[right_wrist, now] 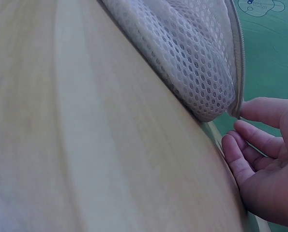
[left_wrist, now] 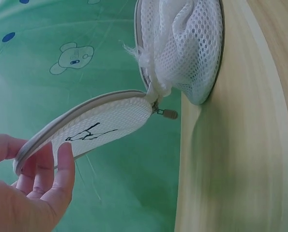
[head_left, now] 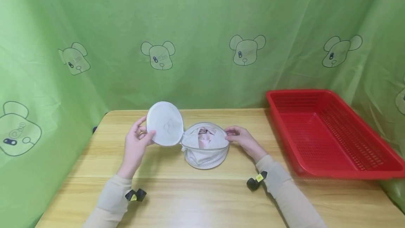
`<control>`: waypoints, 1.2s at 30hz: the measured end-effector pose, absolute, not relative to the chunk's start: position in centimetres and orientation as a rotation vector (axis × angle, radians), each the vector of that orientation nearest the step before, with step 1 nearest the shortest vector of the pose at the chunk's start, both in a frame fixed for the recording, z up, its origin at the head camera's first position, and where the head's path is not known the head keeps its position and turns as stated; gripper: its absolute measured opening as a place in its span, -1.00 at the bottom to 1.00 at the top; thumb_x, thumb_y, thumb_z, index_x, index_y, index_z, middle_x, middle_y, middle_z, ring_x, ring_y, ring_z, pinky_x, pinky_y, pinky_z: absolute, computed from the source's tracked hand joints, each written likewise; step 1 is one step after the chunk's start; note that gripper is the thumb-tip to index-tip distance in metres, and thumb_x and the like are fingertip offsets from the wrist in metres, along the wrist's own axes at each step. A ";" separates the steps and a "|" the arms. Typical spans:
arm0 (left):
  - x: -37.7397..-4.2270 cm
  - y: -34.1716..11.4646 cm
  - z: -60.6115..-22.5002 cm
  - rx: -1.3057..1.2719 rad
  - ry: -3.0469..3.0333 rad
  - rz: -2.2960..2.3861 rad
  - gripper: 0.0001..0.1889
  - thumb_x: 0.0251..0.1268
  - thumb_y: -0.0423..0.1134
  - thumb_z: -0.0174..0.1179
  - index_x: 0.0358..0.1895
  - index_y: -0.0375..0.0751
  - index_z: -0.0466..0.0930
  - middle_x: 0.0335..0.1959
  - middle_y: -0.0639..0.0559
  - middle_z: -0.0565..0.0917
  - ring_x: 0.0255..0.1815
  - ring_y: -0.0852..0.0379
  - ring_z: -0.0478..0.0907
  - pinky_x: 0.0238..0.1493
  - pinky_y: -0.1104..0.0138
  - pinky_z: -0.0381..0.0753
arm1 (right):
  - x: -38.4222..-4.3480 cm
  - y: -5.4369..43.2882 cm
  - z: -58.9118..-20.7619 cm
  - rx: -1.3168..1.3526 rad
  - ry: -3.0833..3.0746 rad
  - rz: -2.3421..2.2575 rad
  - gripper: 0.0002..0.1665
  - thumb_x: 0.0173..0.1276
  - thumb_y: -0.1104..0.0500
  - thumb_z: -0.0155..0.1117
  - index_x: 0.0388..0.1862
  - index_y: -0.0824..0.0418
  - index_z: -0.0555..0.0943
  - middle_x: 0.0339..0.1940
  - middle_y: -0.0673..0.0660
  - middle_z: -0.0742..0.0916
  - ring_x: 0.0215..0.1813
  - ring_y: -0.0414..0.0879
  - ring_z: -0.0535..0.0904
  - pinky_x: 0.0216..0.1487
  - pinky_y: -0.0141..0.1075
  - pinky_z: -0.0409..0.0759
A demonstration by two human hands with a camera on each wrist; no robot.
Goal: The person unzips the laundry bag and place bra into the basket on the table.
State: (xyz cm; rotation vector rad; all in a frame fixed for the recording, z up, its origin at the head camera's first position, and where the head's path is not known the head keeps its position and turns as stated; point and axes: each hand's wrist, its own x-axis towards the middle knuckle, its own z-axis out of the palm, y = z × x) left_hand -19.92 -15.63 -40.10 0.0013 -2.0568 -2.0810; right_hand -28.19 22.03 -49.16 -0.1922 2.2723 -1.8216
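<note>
A white mesh laundry bag (head_left: 205, 157) stands unzipped on the table, its round lid (head_left: 165, 124) swung out to the left. My left hand (head_left: 136, 143) pinches the lid's outer edge, thumb on one face and fingers on the other. In the left wrist view a zipper pull (left_wrist: 169, 113) hangs by the joint between lid and bag. Inside the bag's mouth shows pale pink fabric (head_left: 206, 138) with a dark detail. At the bag's right side, my right hand (head_left: 242, 139) holds the zippered rim (right_wrist: 238, 72) with its fingertips, the other fingers loosely bent.
A large red plastic basket (head_left: 294, 150) stands on the right of the wooden table (head_left: 190, 200). Green curtains (head_left: 202, 6) printed with bear heads hang behind and at both sides.
</note>
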 end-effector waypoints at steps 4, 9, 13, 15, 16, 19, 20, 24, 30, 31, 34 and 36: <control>-19.9 -15.9 -40.3 0.023 -2.049 -2.122 -0.42 0.26 -0.48 0.19 0.36 -0.19 0.31 -0.35 0.13 0.59 -0.37 0.26 0.66 -0.25 0.29 0.75 | -28.1 22.0 -49.1 -0.194 2.274 -1.813 -0.40 0.22 0.32 0.33 0.22 0.47 0.42 0.17 0.41 0.58 0.01 -0.17 0.55 0.09 -0.44 0.50; -19.9 -16.3 -40.6 0.087 -2.021 -2.170 -0.50 0.27 -0.46 0.20 0.27 -0.16 0.34 -0.41 0.13 0.55 -0.39 0.25 0.64 -0.26 0.27 0.75 | -28.0 22.0 -49.2 -0.190 2.279 -1.804 -0.41 0.22 0.32 0.32 0.23 0.47 0.42 0.18 0.41 0.58 0.05 -0.13 0.54 0.10 -0.44 0.49; -19.9 -16.8 -41.1 0.129 -1.994 -2.229 -0.58 0.29 -0.43 0.19 0.18 -0.11 0.36 -0.40 0.12 0.55 -0.37 0.24 0.63 -0.25 0.28 0.75 | -28.0 21.9 -49.2 -0.191 2.284 -1.804 -0.42 0.22 0.33 0.32 0.21 0.47 0.43 0.16 0.40 0.59 0.04 -0.14 0.54 0.09 -0.44 0.49; -19.9 -17.1 -41.3 0.139 -1.992 -2.257 -0.61 0.31 -0.41 0.18 0.14 -0.07 0.36 -0.37 0.12 0.56 -0.36 0.25 0.62 -0.25 0.30 0.75 | -28.0 21.9 -49.2 -0.179 2.281 -1.807 -0.42 0.21 0.33 0.32 0.21 0.46 0.44 0.15 0.38 0.60 0.02 -0.16 0.55 0.09 -0.44 0.50; -19.9 -17.2 -41.4 0.145 -1.991 -2.272 -0.63 0.32 -0.40 0.18 0.13 -0.06 0.36 -0.36 0.13 0.56 -0.35 0.26 0.62 -0.24 0.31 0.74 | -28.0 21.9 -49.2 -0.178 2.279 -1.808 -0.42 0.21 0.33 0.33 0.21 0.46 0.44 0.15 0.37 0.61 0.02 -0.16 0.55 0.09 -0.44 0.50; -20.0 -17.6 -41.7 0.157 -1.989 -2.300 -0.67 0.34 -0.39 0.16 0.09 -0.03 0.36 -0.34 0.15 0.57 -0.34 0.27 0.60 -0.24 0.33 0.73 | -28.0 21.9 -49.3 -0.174 2.275 -1.815 -0.41 0.20 0.33 0.33 0.21 0.46 0.44 0.15 0.37 0.61 0.01 -0.18 0.55 0.09 -0.44 0.50; -20.0 -17.8 -41.8 0.164 -1.991 -2.311 -0.67 0.34 -0.39 0.16 0.08 -0.02 0.36 -0.35 0.17 0.58 -0.33 0.28 0.60 -0.24 0.34 0.73 | -28.0 21.9 -49.2 -0.173 2.274 -1.817 -0.41 0.20 0.34 0.33 0.21 0.46 0.44 0.15 0.37 0.61 0.00 -0.19 0.55 0.09 -0.45 0.50; -20.1 -18.3 -42.2 0.163 -1.987 -2.349 -0.69 0.35 -0.39 0.16 0.07 -0.06 0.35 -0.36 0.19 0.59 -0.32 0.27 0.60 -0.23 0.34 0.72 | -28.0 21.9 -49.2 -0.175 2.278 -1.816 -0.42 0.20 0.35 0.33 0.21 0.47 0.44 0.15 0.40 0.59 -0.02 -0.19 0.55 0.07 -0.46 0.51; -20.3 -19.1 -42.8 0.164 -2.008 -2.412 -0.71 0.36 -0.39 0.14 0.05 -0.07 0.34 -0.33 0.23 0.64 -0.29 0.28 0.61 -0.16 0.33 0.71 | -28.1 21.9 -49.1 -0.191 2.282 -1.812 -0.41 0.21 0.34 0.32 0.21 0.48 0.43 0.16 0.41 0.59 0.01 -0.15 0.55 0.08 -0.46 0.51; -20.4 -19.2 -42.9 0.164 -2.011 -2.420 -0.72 0.36 -0.38 0.13 0.04 -0.06 0.35 -0.32 0.23 0.64 -0.29 0.28 0.62 -0.15 0.33 0.71 | -28.1 21.9 -49.1 -0.194 2.283 -1.812 -0.41 0.22 0.34 0.32 0.22 0.48 0.43 0.17 0.41 0.58 0.02 -0.14 0.55 0.08 -0.46 0.51; -20.6 -19.6 -43.2 0.156 -2.034 -2.442 -0.73 0.37 -0.36 0.13 0.05 -0.07 0.35 -0.30 0.23 0.66 -0.26 0.28 0.64 -0.11 0.32 0.70 | -28.0 21.9 -48.9 -0.188 2.285 -1.811 -0.42 0.23 0.34 0.31 0.22 0.47 0.43 0.18 0.42 0.58 0.05 -0.12 0.55 0.09 -0.46 0.50; -20.7 -19.8 -43.5 0.152 -2.066 -2.440 -0.73 0.38 -0.35 0.13 0.06 -0.10 0.35 -0.29 0.22 0.66 -0.24 0.27 0.65 -0.08 0.30 0.70 | -28.0 21.9 -48.9 -0.188 2.288 -1.808 -0.42 0.23 0.34 0.31 0.22 0.47 0.42 0.18 0.42 0.58 0.04 -0.13 0.54 0.08 -0.47 0.50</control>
